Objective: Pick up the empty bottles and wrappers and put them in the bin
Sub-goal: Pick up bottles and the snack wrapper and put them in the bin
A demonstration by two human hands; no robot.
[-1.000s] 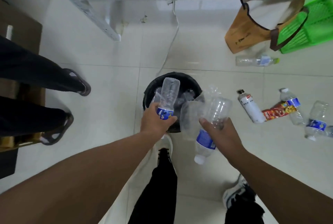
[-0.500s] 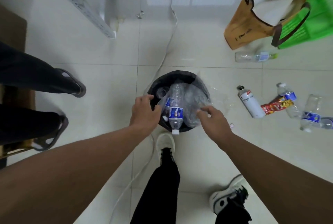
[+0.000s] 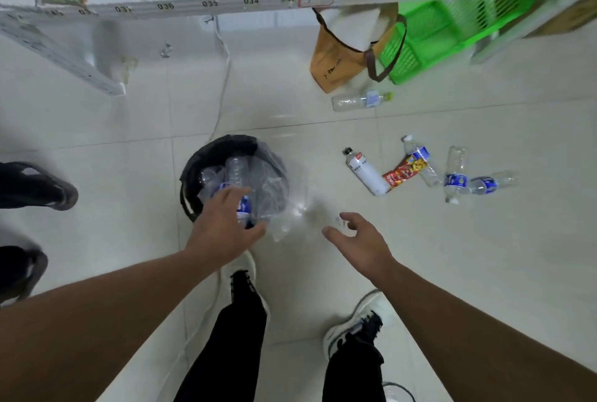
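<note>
A black bin (image 3: 206, 156) stands on the floor ahead of me, holding clear bottles and a clear plastic bag (image 3: 274, 188) that spills over its right rim. My left hand (image 3: 223, 227) hovers over the bin's near edge, fingers spread, holding nothing. My right hand (image 3: 358, 240) is open above the floor to the bin's right. On the floor to the right lie a white bottle (image 3: 366, 172), a red wrapper (image 3: 403, 170) and three clear blue-labelled bottles (image 3: 454, 175). Another clear bottle (image 3: 361, 100) lies farther back.
A white shelf (image 3: 193, 4) with numbered labels spans the top. Beneath it stand a brown bag (image 3: 336, 56) and a green basket (image 3: 436, 36). Another person's sandalled feet (image 3: 48, 188) are at the left. A white cable (image 3: 223, 85) runs to the bin. My own feet are below.
Both hands let go of their bottles and the plastic bag into the bin. The right hand has drawn away to the right, now empty; the left stays over the bin.
</note>
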